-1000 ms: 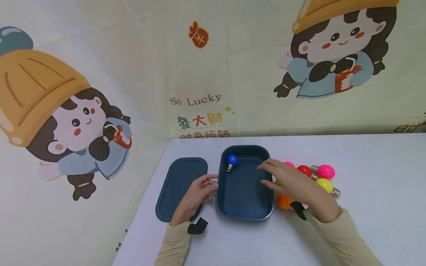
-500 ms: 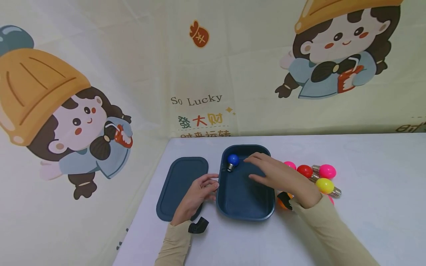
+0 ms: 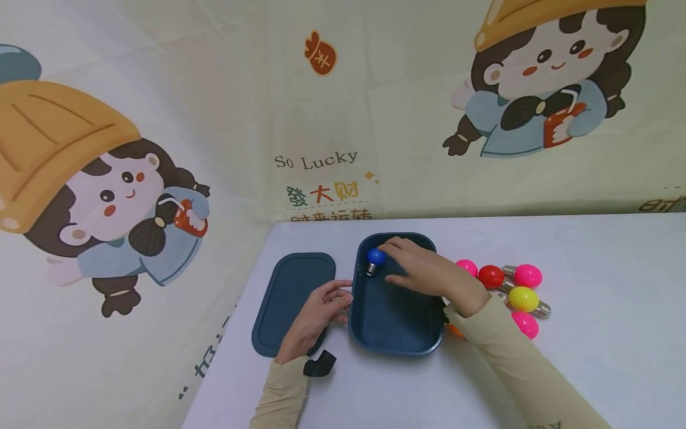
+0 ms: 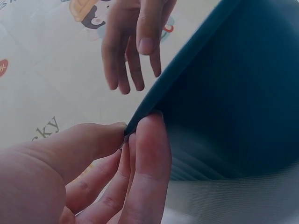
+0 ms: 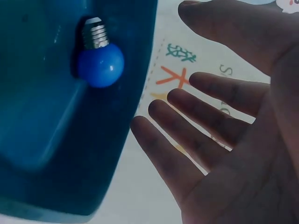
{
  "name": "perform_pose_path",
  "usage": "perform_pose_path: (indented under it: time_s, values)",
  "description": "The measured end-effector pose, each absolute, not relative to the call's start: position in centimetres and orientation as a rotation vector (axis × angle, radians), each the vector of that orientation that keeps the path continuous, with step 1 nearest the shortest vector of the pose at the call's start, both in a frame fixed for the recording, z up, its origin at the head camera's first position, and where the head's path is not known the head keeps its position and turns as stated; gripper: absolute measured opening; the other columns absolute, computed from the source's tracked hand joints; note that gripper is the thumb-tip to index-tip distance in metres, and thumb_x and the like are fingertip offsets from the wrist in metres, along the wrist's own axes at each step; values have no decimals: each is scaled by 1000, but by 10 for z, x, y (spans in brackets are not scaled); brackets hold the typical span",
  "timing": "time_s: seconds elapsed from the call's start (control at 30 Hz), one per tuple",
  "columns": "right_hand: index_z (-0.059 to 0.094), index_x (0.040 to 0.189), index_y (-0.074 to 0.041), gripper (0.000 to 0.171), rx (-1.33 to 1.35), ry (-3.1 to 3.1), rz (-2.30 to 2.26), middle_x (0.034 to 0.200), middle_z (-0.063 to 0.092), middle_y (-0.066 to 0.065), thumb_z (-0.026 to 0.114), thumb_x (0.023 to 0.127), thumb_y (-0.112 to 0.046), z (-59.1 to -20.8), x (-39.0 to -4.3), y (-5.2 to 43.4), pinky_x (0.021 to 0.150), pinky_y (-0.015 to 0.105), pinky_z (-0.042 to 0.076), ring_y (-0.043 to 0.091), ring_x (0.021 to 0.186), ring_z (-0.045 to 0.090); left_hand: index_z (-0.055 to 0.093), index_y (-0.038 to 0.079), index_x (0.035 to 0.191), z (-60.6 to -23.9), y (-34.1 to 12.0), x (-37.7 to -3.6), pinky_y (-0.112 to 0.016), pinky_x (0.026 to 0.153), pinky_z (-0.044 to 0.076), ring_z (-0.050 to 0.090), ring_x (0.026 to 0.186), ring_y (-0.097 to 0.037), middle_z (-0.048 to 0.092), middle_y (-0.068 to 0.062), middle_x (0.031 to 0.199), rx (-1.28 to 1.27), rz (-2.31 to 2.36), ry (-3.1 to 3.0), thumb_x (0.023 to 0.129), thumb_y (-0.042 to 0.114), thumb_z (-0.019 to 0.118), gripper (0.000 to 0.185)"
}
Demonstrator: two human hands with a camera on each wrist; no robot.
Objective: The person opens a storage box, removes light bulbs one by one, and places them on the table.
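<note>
Right hand (image 3: 423, 273) has crossed box (image 3: 396, 333) from bulb pile side, now open, fingers at blue bulb (image 3: 375, 257), no grip; left hand (image 3: 316, 314) unmoved, pinching box rim

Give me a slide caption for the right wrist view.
Open right hand hovers beside a blue bulb lying in the dark blue box.

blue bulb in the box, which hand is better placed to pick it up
Right. The right hand is over the dark blue box, open, its fingertips beside the blue bulb. The left hand is pinching the box's near-left rim, steadying it.
</note>
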State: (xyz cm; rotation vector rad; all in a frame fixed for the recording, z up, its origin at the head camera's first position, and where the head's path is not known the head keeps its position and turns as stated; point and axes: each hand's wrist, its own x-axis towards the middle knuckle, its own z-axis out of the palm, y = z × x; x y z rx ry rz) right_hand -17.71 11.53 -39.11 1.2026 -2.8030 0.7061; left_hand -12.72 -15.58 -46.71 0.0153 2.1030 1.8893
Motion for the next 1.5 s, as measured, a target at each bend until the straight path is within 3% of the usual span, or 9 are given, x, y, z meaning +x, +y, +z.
perform_pose_path:
  time_s: [0.47,1.5]
  values:
    - [49,141,2,59,1205,-2888,682,141,50,20,71,93,-25,-391,-191,92,110,48,41,33,132,48,57,10,135,-462,-157,-122,-28,71,57,60,89,-17,65,-6,106,-8,1885,2075,94,27,70,46]
    - [59,128,3,40,1284,-2835,652,127,59,18,70,92,-13,-413,-218,76,105,46,47,33,118,56,56,8,136,-460,-161,-127,-27,70,57,60,86,-14,65,-2,102,38,1883,2068,96,23,67,44]
